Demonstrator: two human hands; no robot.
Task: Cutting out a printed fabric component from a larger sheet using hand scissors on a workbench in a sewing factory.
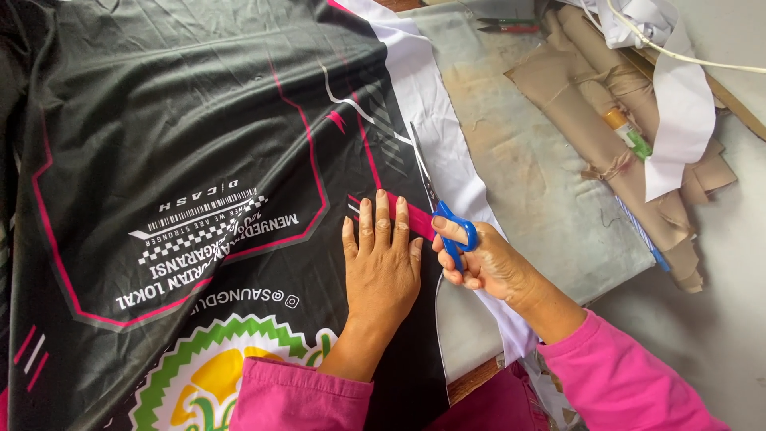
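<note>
Right hand (484, 265) closed round blue-handled scissors (441, 203), thumb through the upper loop, fingers curled under the lower one. Blades aimed up and away along the edge of the black print, lying over the white margin (447, 136); too thin in view to tell how far apart. A cut already open below the hand, running down toward the near table edge, grey surface showing through the gap.

Left hand (381, 259) laid flat, holding nothing, fingers together and stretched forward, pressed on the black cloth (183, 112) just left of the scissors. Fingertips on a pink stripe of the print. Hands close, nearly touching at thumb and knuckles. Pink sleeves on both arms.

Farther out: cloth spread across most of the table, printed with pink outlines, white lettering and a green-and-yellow round emblem (215, 375) near the left sleeve. To the right, bare grey tabletop (550, 199). Beyond that, rolls of brown paper (606, 128), a small green-and-orange tube (626, 132) on them, a white strip (678, 112) draped over. Pencils (511, 25) at the far edge.
</note>
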